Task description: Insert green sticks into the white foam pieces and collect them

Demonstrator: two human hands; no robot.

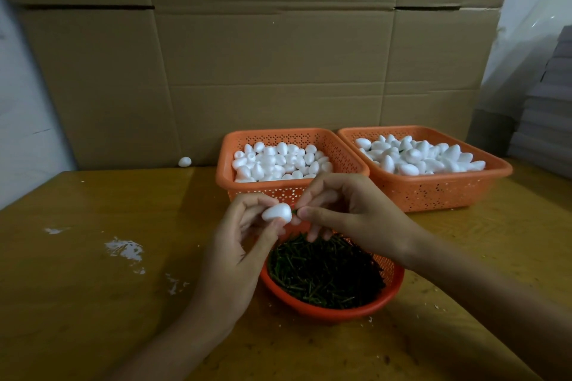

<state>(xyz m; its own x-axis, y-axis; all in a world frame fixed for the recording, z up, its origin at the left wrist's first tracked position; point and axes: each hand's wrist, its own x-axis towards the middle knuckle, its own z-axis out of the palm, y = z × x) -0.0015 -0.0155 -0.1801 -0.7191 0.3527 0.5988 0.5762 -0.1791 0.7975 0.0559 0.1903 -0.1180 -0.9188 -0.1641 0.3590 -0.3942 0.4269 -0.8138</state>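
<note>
Left hand: our left hand (244, 226) is closed, fingertips and thumb pinching the white egg-shaped foam piece (277, 213) above the near basket.
Right hand: our right hand (343, 210) is closed in a fine pinch, thumb and forefinger pressed together on the short green stick (295, 211); only a sliver of it shows.
Key relation: the stick sits just right of the foam piece, touching or nearly touching its narrower right-hand end; both hands are equally near, meeting fingertip to fingertip.
Foam axis: long axis roughly level, left to right, narrow end towards the right hand.
Stick axis: we judge it in line with the foam, pointing left into it; too little shows to be sure.
Stick stock: round orange perforated plastic basket (337, 309), heaped with dark green sticks (325, 269), directly below the hands.
Foam stock: left orange rectangular basket (226, 164), full of plain pieces.
Collection: right orange rectangular basket (433, 195), we judge, also well filled.
Stray: one loose foam egg (184, 161) by the brown cardboard backdrop (278, 56).
Surface: yellow-brown wooden table (93, 288).
</note>
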